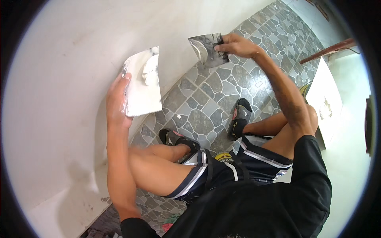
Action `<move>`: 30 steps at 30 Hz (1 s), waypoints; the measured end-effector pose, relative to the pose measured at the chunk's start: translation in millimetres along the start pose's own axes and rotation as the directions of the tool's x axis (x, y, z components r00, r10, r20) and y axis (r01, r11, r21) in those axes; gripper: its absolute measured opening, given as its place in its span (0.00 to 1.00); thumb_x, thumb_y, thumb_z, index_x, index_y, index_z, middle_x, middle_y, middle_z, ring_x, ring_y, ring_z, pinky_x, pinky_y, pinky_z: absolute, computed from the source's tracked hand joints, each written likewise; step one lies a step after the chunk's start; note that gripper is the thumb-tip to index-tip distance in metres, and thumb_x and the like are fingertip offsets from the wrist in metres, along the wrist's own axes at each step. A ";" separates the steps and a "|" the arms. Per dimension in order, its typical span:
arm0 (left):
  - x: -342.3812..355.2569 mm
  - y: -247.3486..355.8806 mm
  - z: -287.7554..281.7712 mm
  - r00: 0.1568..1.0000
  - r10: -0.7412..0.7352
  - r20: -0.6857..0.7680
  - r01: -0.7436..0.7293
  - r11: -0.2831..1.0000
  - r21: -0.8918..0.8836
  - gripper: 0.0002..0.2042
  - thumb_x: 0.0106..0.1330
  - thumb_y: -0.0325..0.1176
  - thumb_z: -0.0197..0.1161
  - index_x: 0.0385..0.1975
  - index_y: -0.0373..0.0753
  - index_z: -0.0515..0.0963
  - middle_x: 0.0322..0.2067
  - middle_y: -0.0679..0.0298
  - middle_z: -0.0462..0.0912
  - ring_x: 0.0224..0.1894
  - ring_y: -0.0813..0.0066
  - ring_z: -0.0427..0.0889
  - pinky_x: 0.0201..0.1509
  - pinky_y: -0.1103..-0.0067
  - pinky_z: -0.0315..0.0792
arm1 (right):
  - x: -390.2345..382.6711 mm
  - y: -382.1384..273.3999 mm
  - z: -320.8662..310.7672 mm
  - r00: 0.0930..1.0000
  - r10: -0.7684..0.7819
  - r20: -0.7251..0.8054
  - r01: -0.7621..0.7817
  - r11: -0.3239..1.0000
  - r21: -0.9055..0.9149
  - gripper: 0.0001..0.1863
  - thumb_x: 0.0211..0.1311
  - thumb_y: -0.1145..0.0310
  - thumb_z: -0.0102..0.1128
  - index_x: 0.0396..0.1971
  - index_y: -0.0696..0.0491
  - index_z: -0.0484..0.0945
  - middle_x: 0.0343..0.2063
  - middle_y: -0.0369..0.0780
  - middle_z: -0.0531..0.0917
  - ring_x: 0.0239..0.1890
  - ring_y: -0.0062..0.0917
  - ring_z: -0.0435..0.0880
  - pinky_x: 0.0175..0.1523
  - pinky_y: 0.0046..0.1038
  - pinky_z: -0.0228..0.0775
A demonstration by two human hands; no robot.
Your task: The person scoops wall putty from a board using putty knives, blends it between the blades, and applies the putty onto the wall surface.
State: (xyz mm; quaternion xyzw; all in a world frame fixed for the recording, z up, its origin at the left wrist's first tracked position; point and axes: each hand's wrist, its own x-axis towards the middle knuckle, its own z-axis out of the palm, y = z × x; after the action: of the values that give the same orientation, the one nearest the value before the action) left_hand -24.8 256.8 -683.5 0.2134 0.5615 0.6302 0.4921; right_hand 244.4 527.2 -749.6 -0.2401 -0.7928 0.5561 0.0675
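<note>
My left hand (117,97) is closed on one long edge of a white flat board (139,95), held out beside the wall. A dollop of white putty (150,70) sits on the board's face, and dark smudges mark its upper corner. Farther right, my right hand (239,45) pinches a thin dark putty scraper (213,53) between thumb and fingers. White putty (199,49) clings in a curved band near the scraper's left side. Board and scraper are apart, with a gap between them. Whitish smears show on the left fingers.
A pale wall (59,91) runs along my left. Below is a floor (198,107) of grey stone-pattern tiles, where my sandalled feet (241,115) stand. At right are a white panel (323,89) with a smear and a reddish-brown pole (327,51). Red and green cloth-like items (170,223) lie at the bottom.
</note>
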 end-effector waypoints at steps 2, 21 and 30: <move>-1.6 1.2 2.7 1.000 -0.001 -0.007 0.001 1.000 0.013 0.19 0.68 0.34 0.53 0.54 0.28 0.69 0.44 0.56 0.80 0.42 0.70 0.82 0.45 0.75 0.78 | 19.4 71.4 18.5 0.981 0.175 -0.082 -0.139 0.933 0.333 0.08 0.65 0.67 0.56 0.32 0.56 0.77 0.24 0.31 0.77 0.26 0.14 0.72 0.31 0.22 0.66; 2.2 6.7 11.7 0.989 -0.063 -0.137 0.074 0.994 0.078 0.23 0.69 0.30 0.49 0.60 0.23 0.61 0.52 0.50 0.75 0.51 0.68 0.77 0.55 0.76 0.70 | 138.8 282.7 190.5 0.608 0.707 -0.363 0.048 0.423 0.905 0.11 0.57 0.73 0.52 0.32 0.67 0.74 0.32 0.52 0.79 0.33 0.43 0.82 0.34 0.47 0.73; -2.5 4.9 6.2 0.976 -0.040 -0.212 0.063 0.993 0.101 0.22 0.69 0.30 0.52 0.59 0.23 0.63 0.51 0.51 0.76 0.49 0.70 0.78 0.55 0.78 0.70 | 166.9 258.5 180.7 0.684 0.637 -0.355 0.025 0.466 0.884 0.12 0.58 0.75 0.49 0.38 0.68 0.74 0.39 0.53 0.79 0.39 0.46 0.82 0.42 0.50 0.76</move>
State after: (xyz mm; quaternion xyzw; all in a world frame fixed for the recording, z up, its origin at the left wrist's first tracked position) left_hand -20.6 258.3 -676.6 0.1573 0.6486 0.6050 0.4343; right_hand 109.7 518.7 -1079.9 -0.5030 -0.2847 0.7448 0.3336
